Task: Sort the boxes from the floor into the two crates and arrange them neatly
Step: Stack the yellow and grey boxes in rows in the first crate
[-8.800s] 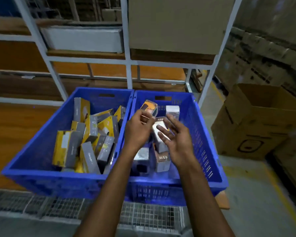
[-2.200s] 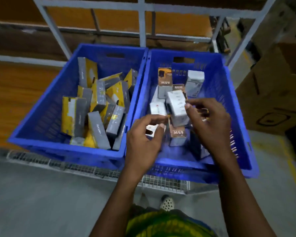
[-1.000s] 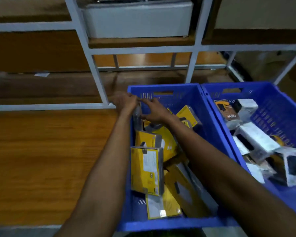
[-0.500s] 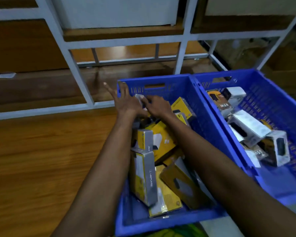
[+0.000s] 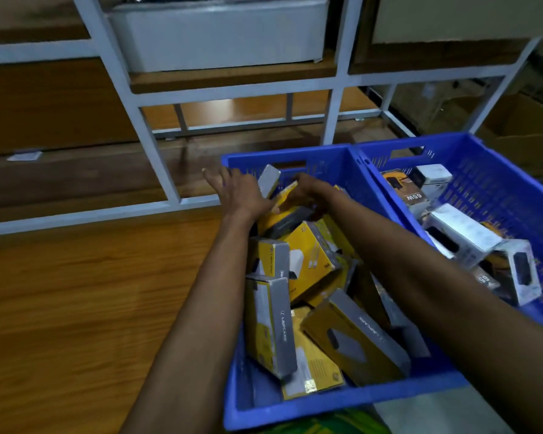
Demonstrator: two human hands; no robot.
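Two blue crates stand side by side. The left crate point(image 5: 301, 405) holds several yellow-and-grey boxes point(image 5: 271, 324) lying in a loose heap. The right crate point(image 5: 496, 170) holds white and orange boxes point(image 5: 461, 236). Both my hands are at the far end of the left crate. My left hand point(image 5: 242, 192) rests against an upright grey-sided box point(image 5: 269, 180) by the left wall, fingers spread. My right hand point(image 5: 306, 191) is closed on a yellow-and-grey box point(image 5: 282, 222) just right of it.
A white metal shelf frame point(image 5: 151, 142) stands behind the crates, with a white carton point(image 5: 220, 32) on a wooden shelf board. A wooden surface point(image 5: 76, 292) stretches left of the crates. Cardboard cartons point(image 5: 527, 133) sit at the far right.
My hands have stayed at the far end of the left crate, handling the boxes there. The view has shifted slightly, so the crates sit lower and further right.
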